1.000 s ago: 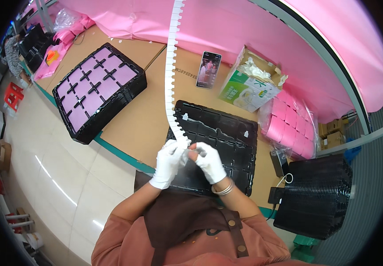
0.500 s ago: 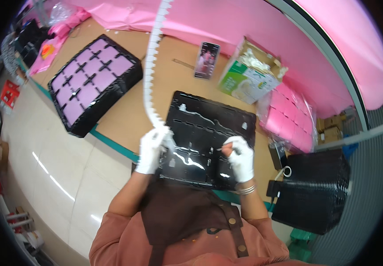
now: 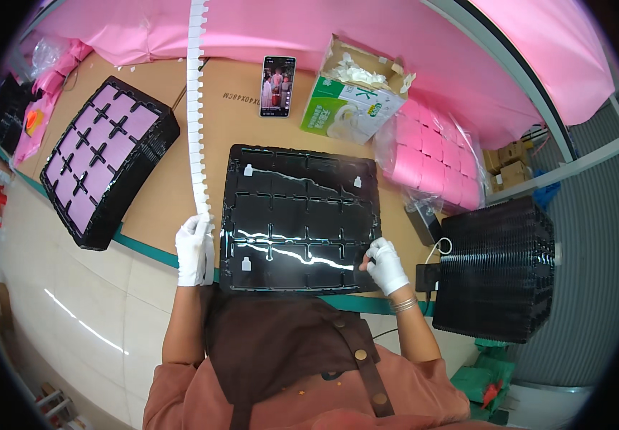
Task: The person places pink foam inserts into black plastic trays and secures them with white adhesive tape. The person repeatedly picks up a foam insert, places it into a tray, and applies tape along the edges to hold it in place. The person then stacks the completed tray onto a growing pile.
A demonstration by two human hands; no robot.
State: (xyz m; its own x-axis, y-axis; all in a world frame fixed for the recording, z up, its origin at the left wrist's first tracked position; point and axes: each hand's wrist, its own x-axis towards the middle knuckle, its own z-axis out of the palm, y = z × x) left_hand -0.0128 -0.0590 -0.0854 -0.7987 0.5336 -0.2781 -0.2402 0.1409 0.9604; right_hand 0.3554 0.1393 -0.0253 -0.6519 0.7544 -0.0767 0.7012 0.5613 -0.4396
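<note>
A black plastic tray (image 3: 288, 220) with moulded dividers lies on the table in front of me, small white stickers (image 3: 246, 264) stuck at several of its corners. Beside its left edge, my left hand (image 3: 193, 251), in a white glove, is closed on a long white sticker strip (image 3: 195, 129) that runs up past the far side of the table. My right hand (image 3: 385, 266), gloved with bare fingertips, has its fingers pressed together at the tray's lower right part. Whatever is between those fingertips is too small to make out.
At the left stands a black tray stack with lilac squares (image 3: 102, 154). Farther back are a phone (image 3: 277, 86) and an open carton (image 3: 352, 100) of white scraps. To the right lie bagged pink pieces (image 3: 435, 154), a black adapter (image 3: 428, 278) and a tall black tray stack (image 3: 496, 272).
My left hand has moved from over the tray to beside its left edge, carrying the strip along. My right hand has come down to the tray's lower right part. The whole view has shifted.
</note>
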